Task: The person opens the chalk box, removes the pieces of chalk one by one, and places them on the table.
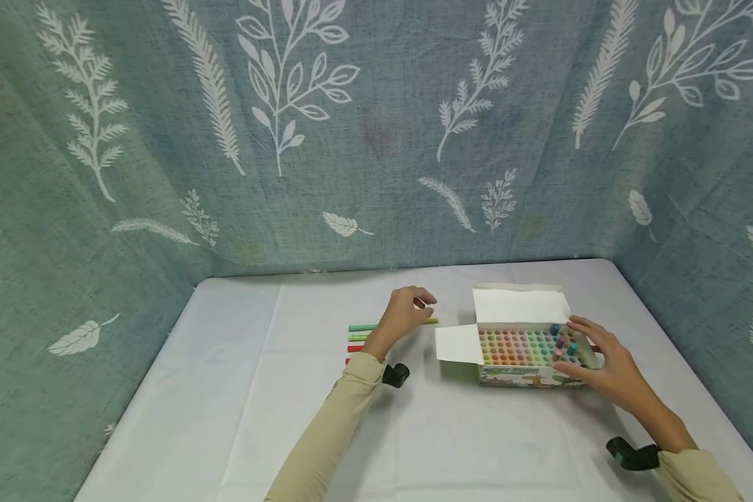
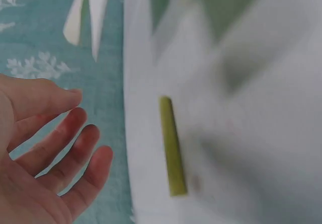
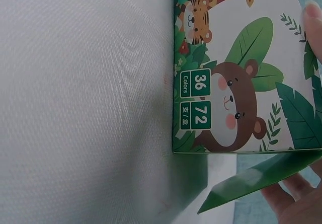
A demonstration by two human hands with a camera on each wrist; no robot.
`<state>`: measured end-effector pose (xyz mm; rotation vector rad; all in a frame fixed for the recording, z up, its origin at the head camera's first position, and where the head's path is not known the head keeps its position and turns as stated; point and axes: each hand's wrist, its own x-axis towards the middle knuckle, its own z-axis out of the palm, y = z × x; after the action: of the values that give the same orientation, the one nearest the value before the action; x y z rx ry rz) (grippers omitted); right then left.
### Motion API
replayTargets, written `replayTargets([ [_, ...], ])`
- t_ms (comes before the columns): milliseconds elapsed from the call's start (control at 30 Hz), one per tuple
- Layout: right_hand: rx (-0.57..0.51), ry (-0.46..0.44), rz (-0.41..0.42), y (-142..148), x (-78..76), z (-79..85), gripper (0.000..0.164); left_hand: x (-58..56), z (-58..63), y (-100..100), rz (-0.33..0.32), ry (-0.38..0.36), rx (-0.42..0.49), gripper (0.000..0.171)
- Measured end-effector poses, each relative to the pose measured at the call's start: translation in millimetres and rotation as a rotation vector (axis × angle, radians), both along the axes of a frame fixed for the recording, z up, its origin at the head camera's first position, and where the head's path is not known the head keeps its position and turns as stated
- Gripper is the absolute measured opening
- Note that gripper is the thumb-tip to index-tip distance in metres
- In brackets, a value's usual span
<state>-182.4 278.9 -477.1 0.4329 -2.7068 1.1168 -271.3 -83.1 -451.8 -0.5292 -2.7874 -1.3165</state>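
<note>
My left hand (image 1: 408,310) hovers over the table with fingers loosely bent and nothing between them. Close by it lies an olive-green crayon (image 2: 173,146), apart from the fingertips in the left wrist view. My right hand (image 1: 609,366) holds the right end of an open cardboard crayon box (image 1: 508,378). Its thumb is at the front edge and its fingers are at the back corner, partly hidden behind a green side flap (image 3: 261,181) in the right wrist view. Inside, a holed insert shows rows of coloured spots; a few crayons (image 1: 557,354) stick up at the right.
Left of the box, a teal-green crayon (image 1: 360,328), a light green one (image 1: 356,338) and red ones (image 1: 354,348) lie in a column, partly behind the left forearm. The lid (image 1: 521,305) and left flap (image 1: 458,344) stand open. A leaf-patterned curtain (image 1: 383,139) surrounds the white-covered table (image 1: 288,418).
</note>
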Motion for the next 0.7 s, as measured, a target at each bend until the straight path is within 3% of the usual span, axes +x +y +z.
replayTargets([
  [333, 0.010, -0.024, -0.004, 1, 1.2, 2.7, 0.084, 9.0, 22.2, 32, -0.081, 0.070, 0.072, 0.012],
  [700, 0.010, -0.004, 0.009, 0, 0.5, 0.4, 0.083, 27.8, 37.4, 73, -0.213, 0.115, 0.037, 0.014],
])
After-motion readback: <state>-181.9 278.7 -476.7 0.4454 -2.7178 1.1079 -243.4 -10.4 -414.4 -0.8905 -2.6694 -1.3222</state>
